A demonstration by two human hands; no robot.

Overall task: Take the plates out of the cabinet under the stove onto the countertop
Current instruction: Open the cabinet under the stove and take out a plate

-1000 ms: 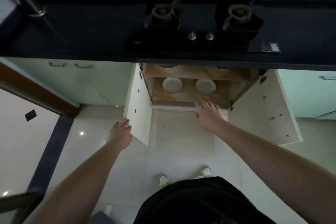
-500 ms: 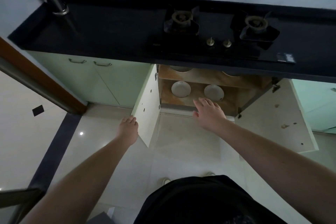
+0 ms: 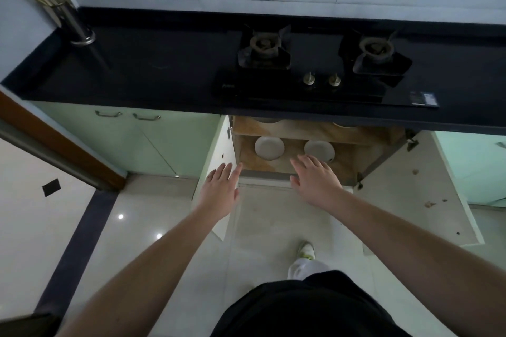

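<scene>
Two plates, left plate [image 3: 269, 148] and right plate [image 3: 319, 150], sit on lower shelf of open cabinet [image 3: 298, 164] under stove [image 3: 315, 68]. Left hand [image 3: 220, 189] moved in from door toward opening; right hand [image 3: 315, 180] nearer. Fingers spread, empty. Grasp imminent; desk [image 3: 153, 71] awaits.

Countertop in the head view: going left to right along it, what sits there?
Utensil holder → left burner → two knobs → right burner → sticker.
</scene>
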